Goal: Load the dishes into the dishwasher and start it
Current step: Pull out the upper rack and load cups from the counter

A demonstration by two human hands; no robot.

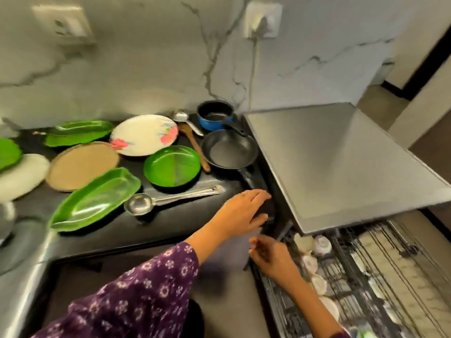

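1. Left arm [207, 240] comes in from the bottom left and stretches up and to the right, pretty much straight. A purple flower-print fabric sleeve [136, 289] covers it to around mid-forearm, and it's bare from there to the wrist.
2. Left hand [244, 211] is palm down, with the fingers straight and close together pointing right. The thumb is splayed out on the near side.
3. Right arm [314, 306] comes up from the bottom right edge, bare forearm angled up and to the left.
4. Right hand [271, 257] sits just below the left one, near it but apart. The back of the hand faces up and the fingers curl in toward the left. It's way too blurry to tell if it's pinching anything.
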